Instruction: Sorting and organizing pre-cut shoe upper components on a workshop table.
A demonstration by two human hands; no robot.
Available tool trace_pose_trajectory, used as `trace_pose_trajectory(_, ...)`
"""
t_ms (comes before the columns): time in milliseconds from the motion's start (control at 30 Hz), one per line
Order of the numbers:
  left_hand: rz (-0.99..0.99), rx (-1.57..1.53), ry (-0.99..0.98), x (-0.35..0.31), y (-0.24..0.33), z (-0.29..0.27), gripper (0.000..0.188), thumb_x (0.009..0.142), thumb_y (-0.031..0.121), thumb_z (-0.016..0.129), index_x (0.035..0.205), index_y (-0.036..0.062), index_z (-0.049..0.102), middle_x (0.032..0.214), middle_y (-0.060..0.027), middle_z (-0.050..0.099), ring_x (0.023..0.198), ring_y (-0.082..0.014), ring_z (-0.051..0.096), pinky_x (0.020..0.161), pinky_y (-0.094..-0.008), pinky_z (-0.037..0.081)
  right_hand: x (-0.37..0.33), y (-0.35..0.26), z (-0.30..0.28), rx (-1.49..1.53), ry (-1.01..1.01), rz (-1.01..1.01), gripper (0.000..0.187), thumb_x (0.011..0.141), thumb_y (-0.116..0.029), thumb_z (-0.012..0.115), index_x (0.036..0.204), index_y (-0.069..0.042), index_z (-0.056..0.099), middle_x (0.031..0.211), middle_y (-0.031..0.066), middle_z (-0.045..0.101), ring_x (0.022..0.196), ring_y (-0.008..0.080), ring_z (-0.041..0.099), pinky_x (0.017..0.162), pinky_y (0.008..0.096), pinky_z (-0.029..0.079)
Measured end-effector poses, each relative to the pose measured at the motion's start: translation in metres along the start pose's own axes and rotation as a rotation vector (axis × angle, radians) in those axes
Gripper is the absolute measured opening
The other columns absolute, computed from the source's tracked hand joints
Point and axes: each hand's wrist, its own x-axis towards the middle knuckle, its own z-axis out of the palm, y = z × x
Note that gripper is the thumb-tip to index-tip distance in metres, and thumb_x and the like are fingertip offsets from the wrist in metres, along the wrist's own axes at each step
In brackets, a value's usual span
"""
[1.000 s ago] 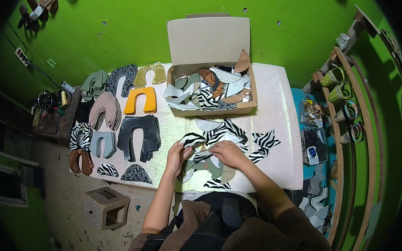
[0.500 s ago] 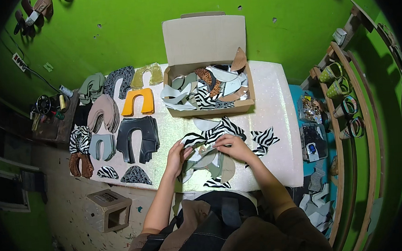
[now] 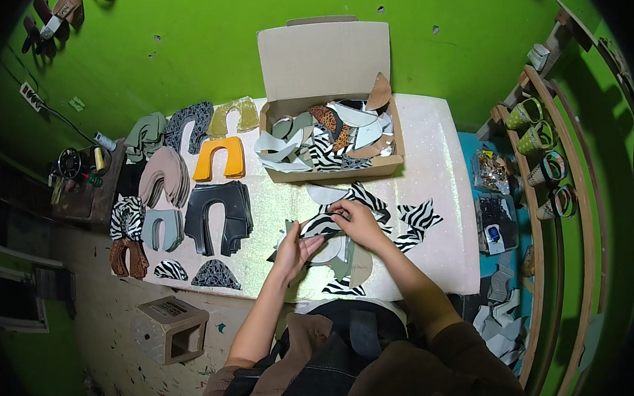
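Observation:
A zebra-print cut piece (image 3: 316, 226) is held between my two hands above a loose pile of cut pieces. My left hand (image 3: 296, 253) supports its left end, thumb above and fingers beneath. At the right end, my right hand (image 3: 358, 226) pinches the piece with thumb and fingertips. Under and around the hands lie a tan piece (image 3: 362, 266), a grey-green piece (image 3: 341, 268) and a white piece (image 3: 324, 192). More zebra-print pieces lie beyond the right hand, to the right (image 3: 420, 216) and at the table's near edge (image 3: 345, 288). My hands partly cover the pile.
An open cardboard box (image 3: 330, 175) full of mixed scraps stands at the back. To the left are stacks of U-shaped pieces, among them black (image 3: 209, 206), orange (image 3: 218, 158) and pink (image 3: 162, 177). A wooden rack (image 3: 524, 168) with sandals stands right, beside plastic containers (image 3: 495, 221).
The zebra-print piece has come lower and nearer, stretched flatter between my hands. My left hand has shifted right and turned palm up, and my right hand has drawn slightly left.

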Motion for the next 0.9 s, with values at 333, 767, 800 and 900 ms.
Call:
trace_pose_trajectory(333, -0.002, 0.016, -0.037, -0.001, -0.002, 0.002, 0.046, 0.099, 0.033, 0.038, 0.126, -0.0041, 0.039, 0.120, -0.0168, 0.052, 0.108, -0.0268, 0.055, 0.099, -0.0358, 0.044, 0.003, 0.007, 0.017, 0.111, 0.056, 0.028, 0.017, 0.078, -0.010, 0.063, 0.095, -0.006, 0.065, 0.090, 0.0110, 0.066, 0.086, 0.0236, 0.065, 0.076, 0.0322, 0.049)
trace_pose_trajectory(767, 0.160, 0.138, 0.109, 0.007, 0.009, -0.010, 0.023, 0.095, 0.006, 0.042, 0.116, 0.0006, 0.048, 0.108, -0.0112, 0.058, 0.096, -0.0183, 0.060, 0.088, -0.0294, 0.051, -0.010, 0.016, 0.028, -0.241, 0.306, -0.139, 0.026, 0.080, -0.019, 0.062, 0.102, -0.007, 0.056, 0.097, 0.0096, 0.056, 0.093, 0.0280, 0.054, 0.079, 0.0392, 0.042)
trace_pose_trajectory(800, 0.168, 0.134, 0.135, 0.006, 0.012, -0.013, 0.022, 0.095, 0.006, 0.041, 0.115, 0.0008, 0.048, 0.107, -0.0110, 0.058, 0.096, -0.0185, 0.060, 0.088, -0.0295, 0.051, -0.017, 0.018, 0.025, -0.282, 0.182, -0.113, 0.032, 0.080, -0.021, 0.062, 0.107, -0.007, 0.054, 0.104, 0.0107, 0.054, 0.099, 0.0293, 0.052, 0.084, 0.0407, 0.041)
trace_pose_trajectory(900, 0.196, 0.124, 0.155, 0.001, 0.020, -0.017, 0.033, 0.095, 0.005, 0.040, 0.128, 0.0053, 0.044, 0.105, -0.0105, 0.058, 0.095, -0.0176, 0.060, 0.087, -0.0290, 0.051, -0.037, 0.017, 0.020, -0.392, -0.156, -0.284, 0.037, 0.078, -0.022, 0.064, 0.111, -0.010, 0.054, 0.109, 0.0107, 0.053, 0.107, 0.0298, 0.048, 0.091, 0.0420, 0.037)
